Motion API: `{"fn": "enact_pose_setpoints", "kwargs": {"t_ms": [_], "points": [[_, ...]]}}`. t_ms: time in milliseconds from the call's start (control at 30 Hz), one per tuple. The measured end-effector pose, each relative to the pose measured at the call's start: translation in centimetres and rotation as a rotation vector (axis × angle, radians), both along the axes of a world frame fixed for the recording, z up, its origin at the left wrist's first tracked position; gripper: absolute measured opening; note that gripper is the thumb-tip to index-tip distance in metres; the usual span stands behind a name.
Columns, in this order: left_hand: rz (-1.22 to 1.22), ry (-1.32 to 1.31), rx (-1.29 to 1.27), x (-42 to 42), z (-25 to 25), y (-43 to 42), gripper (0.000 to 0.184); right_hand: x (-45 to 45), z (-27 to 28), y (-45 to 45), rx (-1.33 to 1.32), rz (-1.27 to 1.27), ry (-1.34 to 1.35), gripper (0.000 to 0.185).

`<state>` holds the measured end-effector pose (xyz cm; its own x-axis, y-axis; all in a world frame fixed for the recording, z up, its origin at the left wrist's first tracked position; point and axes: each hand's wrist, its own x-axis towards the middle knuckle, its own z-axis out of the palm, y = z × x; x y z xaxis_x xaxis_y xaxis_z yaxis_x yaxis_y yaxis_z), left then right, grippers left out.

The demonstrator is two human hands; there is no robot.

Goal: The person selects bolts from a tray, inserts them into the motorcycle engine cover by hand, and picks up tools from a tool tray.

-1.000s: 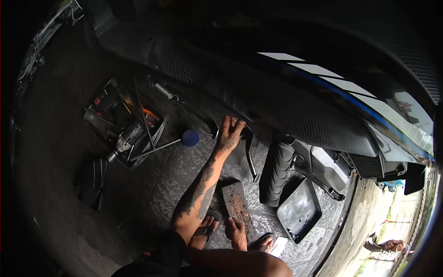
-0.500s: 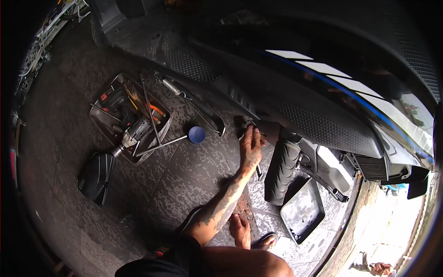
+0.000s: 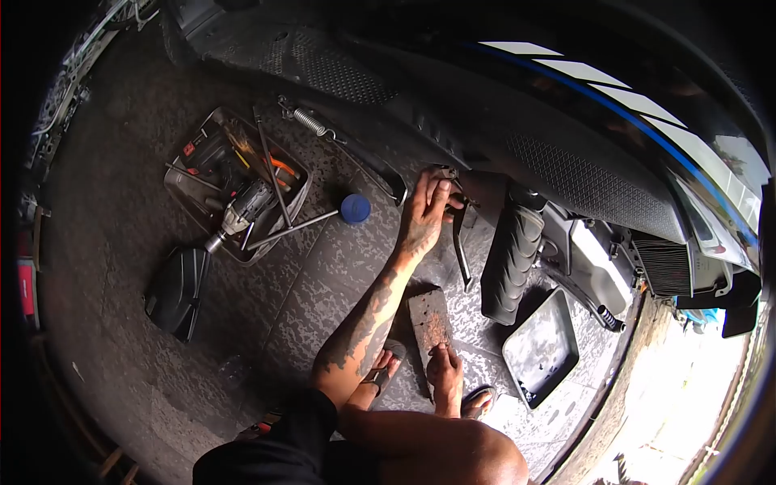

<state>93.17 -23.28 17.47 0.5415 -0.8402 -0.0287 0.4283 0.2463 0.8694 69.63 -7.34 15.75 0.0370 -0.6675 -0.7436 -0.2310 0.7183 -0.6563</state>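
- The left hand (image 3: 424, 212) reached up to the underside of the black scooter with white blocks and a blue stripe (image 3: 598, 166), its fingers bent and drawn narrow at a small metal part (image 3: 444, 172); whether they gripped it, I could not tell.
- That part lay at the fingertips, under the scooter's lower edge; the left arm was much the nearer of the 2.
- A slim dark metal lever (image 3: 463, 255) stood just beside the left hand on its right, its long axis running down the view and slightly right, roughly alongside the grooved black tyre (image 3: 512, 263).
- The right hand (image 3: 444, 370) was low, its fingers curled at the near end of a worn reddish-brown block (image 3: 428, 315); whether they held anything was hidden.
- The block's long axis pointed away from the person, towards the scooter, with the left hand beyond its far end.
- A blue round cap (image 3: 355, 208) lay left of the left hand, at the end of a metal bar (image 3: 295, 229).
- Further left was a grey tool tray (image 3: 183, 196); a pale, dark-rimmed pan (image 3: 537, 335) sat right of the block.
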Motion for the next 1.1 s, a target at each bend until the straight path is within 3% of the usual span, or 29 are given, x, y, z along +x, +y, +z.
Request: {"fn": "enact_pose_setpoints", "kwargs": {"t_ms": [200, 533, 633, 767, 833, 867, 900, 1000, 1033, 1100], "points": [[0.060, 0.002, -0.094, 0.2, -0.3, -0.9, 0.026, 0.6, -0.3, -1.2, -0.023, -0.003, -0.058, 0.030], [0.000, 0.017, -0.005, 0.8, 0.3, -0.4, 0.025, 0.7, -0.7, 0.6, 0.075, 0.007, 0.016, 0.032], [-0.008, 0.086, -0.148, 0.8, -0.5, -1.0, 0.028, 0.9, -1.1, 0.0, -0.014, 0.059, 0.043, 0.027], [-0.009, 0.282, -0.335, -0.2, -0.9, -1.4, 0.025, -0.1, -5.6, -5.4, -0.471, 0.120, 0.134, 0.030], [0.045, 0.303, -0.309, -1.1, -1.8, -1.9, 0.022, 2.5, -2.3, -9.3, -0.591, 0.034, -0.050, 0.034], [0.056, 0.307, -0.313, -1.4, -2.2, -2.1, 0.022, 4.0, 0.4, -10.8, -0.447, -0.146, -0.279, 0.037], [0.074, 0.317, -0.331, -1.1, -1.1, -2.0, 0.021, 4.6, 1.0, -12.0, -0.438, -0.139, -0.265, 0.037], [0.009, 0.217, -0.362, -0.6, -1.3, -2.1, 0.020, 6.3, 1.9, -16.4, -0.521, -0.411, -0.556, 0.043], [0.009, 0.183, -0.351, -0.6, -1.3, -2.1, 0.022, 8.1, 2.8, -16.7, -0.599, -0.478, -0.429, 0.042], [0.036, 0.145, -0.335, -0.6, -1.7, -2.4, 0.023, 6.8, 1.7, -18.1, -0.817, -0.226, -0.227, 0.019]]}}
